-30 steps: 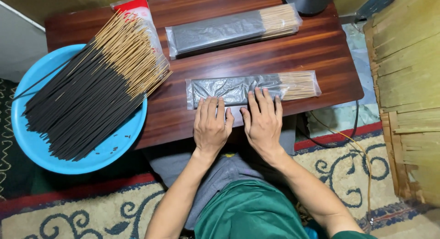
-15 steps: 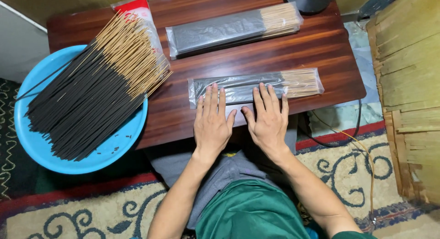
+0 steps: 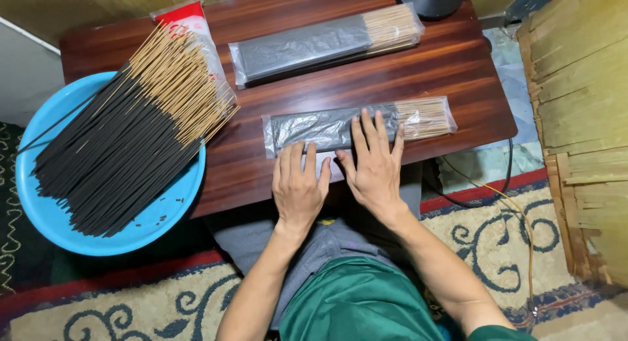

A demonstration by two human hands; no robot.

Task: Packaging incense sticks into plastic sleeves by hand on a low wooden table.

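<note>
Incense sticks sealed in a clear plastic pack [image 3: 356, 124] lie at the centre of the frame, near the front edge of the dark wooden worktop [image 3: 458, 66]. Both hands rest flat, fingers straight and slightly spread, gripping nothing: the right hand [image 3: 374, 164] presses its fingers [image 3: 373, 128] on the pack's middle, the left hand [image 3: 297, 184] lies on the loose film flap at the pack's near edge. The film is thin, glossy and crinkled; the sticks inside are slender, black-coated for most of their length with bare tan ends to the right. Pressing unevenly on such slippery film could, I judge, slide the pack toward the edge, or snap the brittle sticks beneath the palm. A second pack [image 3: 324, 43] sits at upper centre, neat and flat. At left, a loose sheaf of sticks [image 3: 124, 131] fans across a smooth blue plastic basin [image 3: 49, 216], overhanging its rim onto the worktop, where a nudge could scatter them.
</note>
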